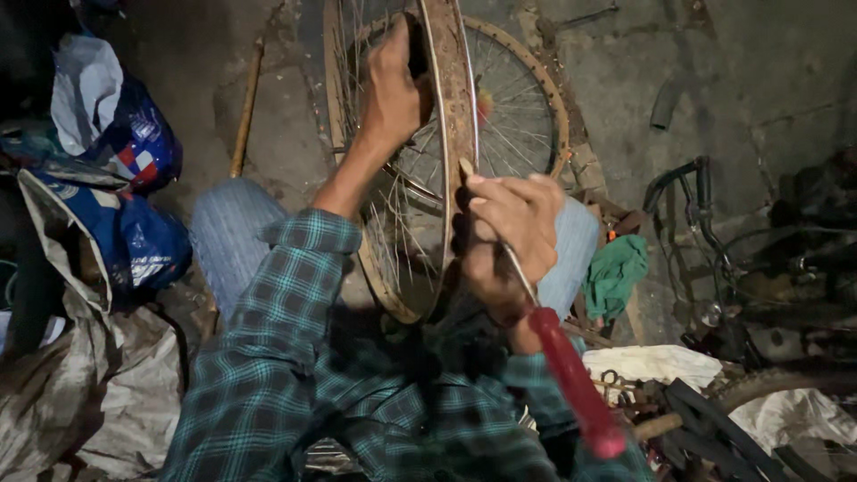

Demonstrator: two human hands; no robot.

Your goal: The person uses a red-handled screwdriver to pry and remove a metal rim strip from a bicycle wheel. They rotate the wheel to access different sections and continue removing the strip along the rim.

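Note:
A rusty bicycle wheel rim (453,107) with thin spokes stands upright between my knees. My left hand (393,89) grips the rim near its top, fingers wrapped over the edge. My right hand (507,234) is closed around the metal shaft of a screwdriver with a red handle (576,384); the handle points back toward me and the tip rests against the rim's inner edge. A second spoked wheel (527,116) lies on the ground behind the first.
Blue and white plastic bags (116,134) and grey sacks (98,384) sit at the left. A wooden stick (245,107) lies on the concrete floor. A green cloth (616,272), a white cloth (656,361), tyre pieces and bicycle parts (759,268) crowd the right.

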